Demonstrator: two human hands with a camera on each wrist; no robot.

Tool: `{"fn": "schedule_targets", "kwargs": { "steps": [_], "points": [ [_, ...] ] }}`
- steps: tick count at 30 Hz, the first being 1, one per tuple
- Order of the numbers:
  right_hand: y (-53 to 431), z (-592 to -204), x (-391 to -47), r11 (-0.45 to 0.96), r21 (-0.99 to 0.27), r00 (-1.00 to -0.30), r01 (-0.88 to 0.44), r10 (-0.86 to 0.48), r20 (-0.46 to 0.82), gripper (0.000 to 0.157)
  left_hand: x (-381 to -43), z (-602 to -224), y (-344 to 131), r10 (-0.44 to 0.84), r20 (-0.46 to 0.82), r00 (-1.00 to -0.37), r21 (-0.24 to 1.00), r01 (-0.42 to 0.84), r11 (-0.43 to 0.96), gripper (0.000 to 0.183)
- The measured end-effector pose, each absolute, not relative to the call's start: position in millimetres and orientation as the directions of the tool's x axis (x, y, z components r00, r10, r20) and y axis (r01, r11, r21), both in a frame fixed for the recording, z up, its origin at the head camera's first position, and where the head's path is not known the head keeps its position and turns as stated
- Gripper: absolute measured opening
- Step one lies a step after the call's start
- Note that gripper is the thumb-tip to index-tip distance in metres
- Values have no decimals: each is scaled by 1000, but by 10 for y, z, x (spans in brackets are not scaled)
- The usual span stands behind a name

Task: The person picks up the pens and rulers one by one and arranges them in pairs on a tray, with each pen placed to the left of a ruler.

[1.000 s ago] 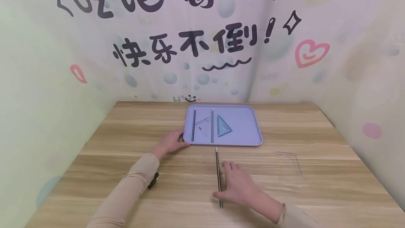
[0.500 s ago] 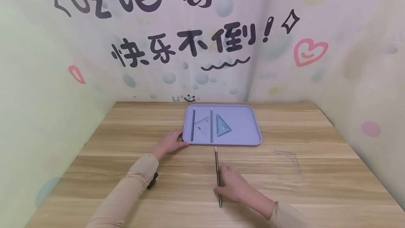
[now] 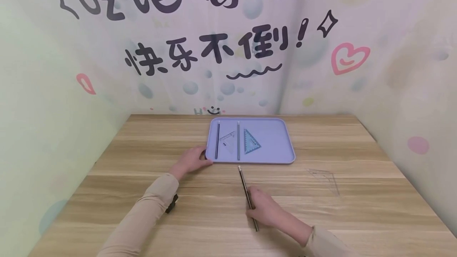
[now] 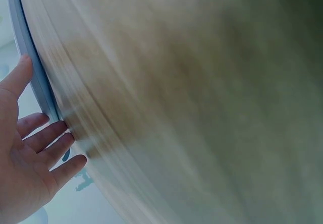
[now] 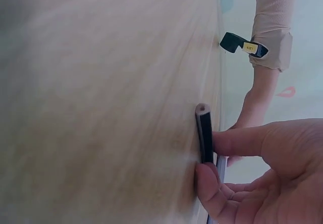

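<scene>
**Caller:** Black lacquer under your fingertips (image 5: 212, 146) — the thumb and the curled fingers of your right hand (image 3: 265, 211) pinch the dark pencil (image 3: 247, 198) partway along its shaft, closer to the near end. It lies slanted on the wooden table (image 3: 143, 193), near the middle, its pale-tipped far end aimed at the tray's front edge.

**Analyst:** That hold looks narrow and low. Roll the shaft up onto your finger pads before you raise it, so it doesn't skid flat along the grain. Gripped this far back, I'd expect the long front end to dip, so keep the lift level.

**Caller:** Your left hand (image 3: 192, 160) rests at the near-left corner of the lavender tray (image 3: 278, 142), thumb on the rim, fingers loose and nearly straight against its edge, gripping nothing.

**Analyst:** Good brace. Keep light pressure there; a tray this light probably slides if nudged.

**Caller:** Inside the tray, two pencils (image 3: 217, 140) lie parallel, running front to back, with a clear set square (image 3: 227, 140) between them and a blue set square (image 3: 251, 142) just right of the second.

**Analyst:** The tray's right part is bare. Another clear set square (image 3: 326, 179) lies on the table, well off to your right, barely visible.
</scene>
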State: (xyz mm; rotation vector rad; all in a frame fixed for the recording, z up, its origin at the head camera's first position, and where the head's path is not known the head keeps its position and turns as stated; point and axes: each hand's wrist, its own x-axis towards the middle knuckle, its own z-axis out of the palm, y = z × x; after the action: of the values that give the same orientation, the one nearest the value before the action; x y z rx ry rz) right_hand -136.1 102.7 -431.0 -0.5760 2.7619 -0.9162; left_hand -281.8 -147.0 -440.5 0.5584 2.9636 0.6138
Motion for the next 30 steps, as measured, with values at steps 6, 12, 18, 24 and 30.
{"fn": "schedule_targets", "kwargs": {
  "steps": [6,12,18,24,30],
  "points": [
    [1016,-4275,-1323,724,-611,-904,-320,-427,-32,40,-2808,-4393,-1471,367,18,-930,396,343,851,62],
    [1009,-4251,-1302,741,-601,-898,-300,-431,-84,40,-2806,-4378,-1461,364,7,-931,396,337,854,63],
    [1135,-4222,-1337,679,-710,-861,-185,-461,-217,36,-2801,-4370,-1454,359,-7,-933,398,327,857,63],
    [1295,-4220,-1363,521,-853,-795,-19,-526,-304,32,-2807,-4373,-1459,347,-21,-938,409,309,859,64],
    [1387,-4270,-1335,384,-910,-739,157,-566,-366,28,-2811,-4381,-1461,342,-22,-939,417,303,857,63]
  ]
}}
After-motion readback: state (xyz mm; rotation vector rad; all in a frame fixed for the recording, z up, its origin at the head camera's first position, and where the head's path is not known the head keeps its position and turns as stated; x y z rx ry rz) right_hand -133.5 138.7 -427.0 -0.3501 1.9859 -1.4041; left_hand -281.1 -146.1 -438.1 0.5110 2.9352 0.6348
